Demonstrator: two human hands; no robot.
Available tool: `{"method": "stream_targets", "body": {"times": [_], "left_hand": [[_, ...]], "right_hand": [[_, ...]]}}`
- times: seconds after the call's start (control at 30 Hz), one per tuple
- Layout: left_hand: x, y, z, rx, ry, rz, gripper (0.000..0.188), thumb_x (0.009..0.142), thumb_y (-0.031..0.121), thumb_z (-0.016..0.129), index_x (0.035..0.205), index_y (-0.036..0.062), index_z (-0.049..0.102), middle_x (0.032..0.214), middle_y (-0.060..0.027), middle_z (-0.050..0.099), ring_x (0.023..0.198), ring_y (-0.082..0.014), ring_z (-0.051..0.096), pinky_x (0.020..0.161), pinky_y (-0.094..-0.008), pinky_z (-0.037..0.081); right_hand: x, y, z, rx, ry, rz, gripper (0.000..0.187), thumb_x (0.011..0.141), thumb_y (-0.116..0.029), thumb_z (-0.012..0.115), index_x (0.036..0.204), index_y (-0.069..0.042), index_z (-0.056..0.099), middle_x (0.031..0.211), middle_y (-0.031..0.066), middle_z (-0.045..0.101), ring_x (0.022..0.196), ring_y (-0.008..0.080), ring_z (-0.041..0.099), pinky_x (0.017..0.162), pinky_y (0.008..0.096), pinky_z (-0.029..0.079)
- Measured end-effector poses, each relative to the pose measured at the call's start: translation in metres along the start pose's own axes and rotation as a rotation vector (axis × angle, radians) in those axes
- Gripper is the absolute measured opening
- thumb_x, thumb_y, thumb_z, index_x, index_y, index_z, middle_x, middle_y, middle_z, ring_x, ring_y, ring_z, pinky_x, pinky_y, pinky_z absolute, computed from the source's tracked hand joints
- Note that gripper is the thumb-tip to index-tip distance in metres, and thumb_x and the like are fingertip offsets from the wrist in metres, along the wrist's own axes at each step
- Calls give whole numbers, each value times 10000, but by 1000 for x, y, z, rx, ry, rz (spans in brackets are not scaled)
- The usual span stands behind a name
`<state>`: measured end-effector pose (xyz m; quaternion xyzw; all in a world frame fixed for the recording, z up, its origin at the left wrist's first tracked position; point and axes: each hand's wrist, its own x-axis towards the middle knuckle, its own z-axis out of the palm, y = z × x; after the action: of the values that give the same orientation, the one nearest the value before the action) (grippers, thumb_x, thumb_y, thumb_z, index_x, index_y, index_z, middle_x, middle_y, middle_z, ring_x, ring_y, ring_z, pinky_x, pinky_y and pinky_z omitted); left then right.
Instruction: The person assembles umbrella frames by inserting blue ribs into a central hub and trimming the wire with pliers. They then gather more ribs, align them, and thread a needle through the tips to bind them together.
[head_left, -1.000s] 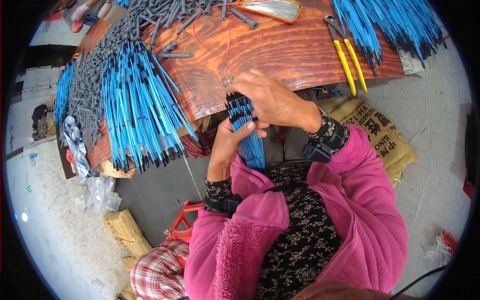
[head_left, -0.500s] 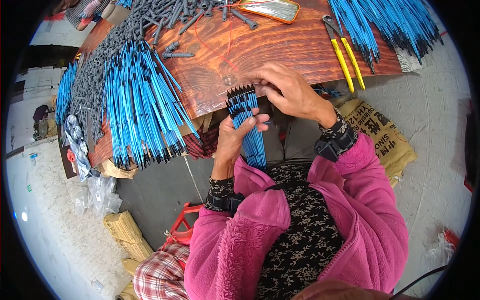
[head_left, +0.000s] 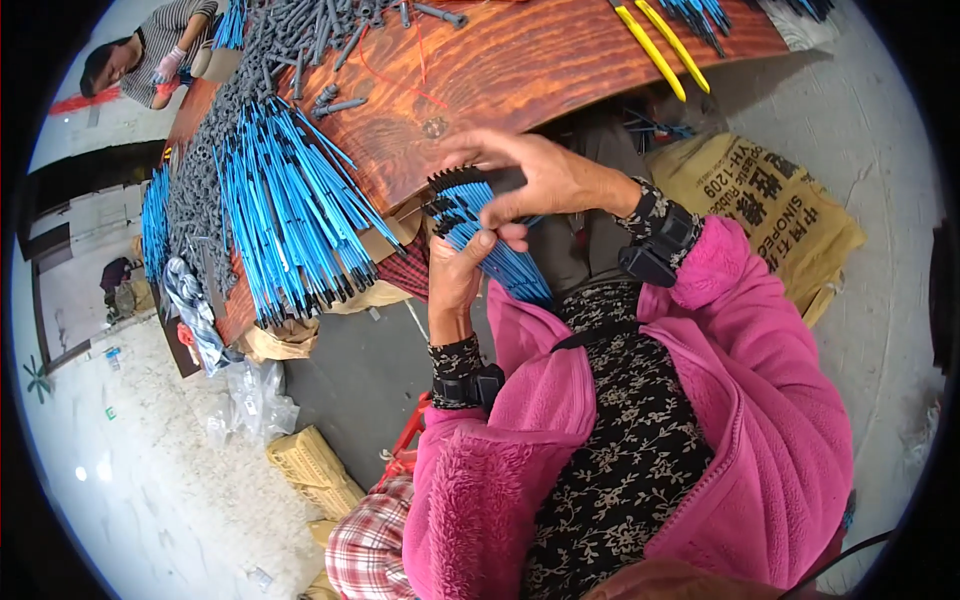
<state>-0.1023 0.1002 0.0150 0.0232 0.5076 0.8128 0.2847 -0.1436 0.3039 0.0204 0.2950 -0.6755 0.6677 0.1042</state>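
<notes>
A flat bundle of thin blue rods with black pointed tips [head_left: 512,272] slants up from my lap, its black ends fanned side by side near the table's edge. My left hand [head_left: 457,278] is closed around its upper part, thumb across the front. Over the same end arches my right hand [head_left: 560,178], fingers and thumb apart, the thumb in front of the rods. The fingertips reach past the black tips, slightly blurred. Whether a needle or thread is between them cannot be made out.
On the wooden table [head_left: 480,90] lie a large pile of blue rods [head_left: 290,210], heaped grey plastic plugs [head_left: 200,170], red thread [head_left: 385,80] and yellow-handled pliers [head_left: 665,50]. A yellow woven sack [head_left: 760,220] lies at right. A co-worker [head_left: 165,50] is at far left.
My right hand has come down and left, from beside the black tips to over the bundle's end, its thumb now across the rods. The view has shifted, bringing the co-worker into sight.
</notes>
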Motion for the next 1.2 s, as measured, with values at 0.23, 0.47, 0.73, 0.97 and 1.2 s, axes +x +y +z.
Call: {"method": "stream_targets", "body": {"times": [0.23, 0.47, 0.73, 0.97, 1.2], "left_hand": [[-29, -14, -5, 122, 0, 91, 253, 852, 123, 767, 1008, -16, 624, 873, -153, 692, 758, -251, 697, 661, -321, 565], [-53, 5, 10, 95, -69, 59, 230, 853, 130, 773, 981, -16, 649, 876, -105, 695, 789, -181, 669, 709, -272, 530], [-62, 55, 22, 458, -111, -159, 251, 923, 272, 714, 1002, 46, 638, 868, -40, 665, 778, -118, 620, 669, -241, 501], [-50, 90, 13, 697, -247, -424, 313, 972, 403, 634, 1063, 104, 626, 911, -11, 665, 818, -101, 618, 698, -238, 504], [-43, 120, 39, 791, -224, -579, 307, 1000, 368, 602, 1047, 65, 614, 1009, -15, 662, 897, -92, 584, 826, -254, 488]], "right_hand": [[-47, 15, 28, 783, -689, 599, 841, 712, -497, 857, 1336, -97, 461, 846, -5, 521, 798, 104, 535, 721, 271, 458], [-65, 11, 43, 893, -741, 548, 845, 732, -431, 857, 1380, -118, 413, 833, -41, 512, 807, 89, 496, 756, 247, 430], [-64, 10, 54, 675, -766, 614, 560, 744, -247, 853, 1187, -73, 558, 883, -19, 570, 852, 95, 531, 788, 257, 448], [-66, 10, 71, 789, -656, 577, 532, 739, -285, 868, 1122, -48, 585, 904, -4, 583, 877, 101, 550, 793, 263, 457], [-69, 16, 73, 807, -631, 643, 589, 739, -298, 869, 1168, -36, 562, 990, 26, 611, 925, 117, 575, 819, 283, 480]]}}
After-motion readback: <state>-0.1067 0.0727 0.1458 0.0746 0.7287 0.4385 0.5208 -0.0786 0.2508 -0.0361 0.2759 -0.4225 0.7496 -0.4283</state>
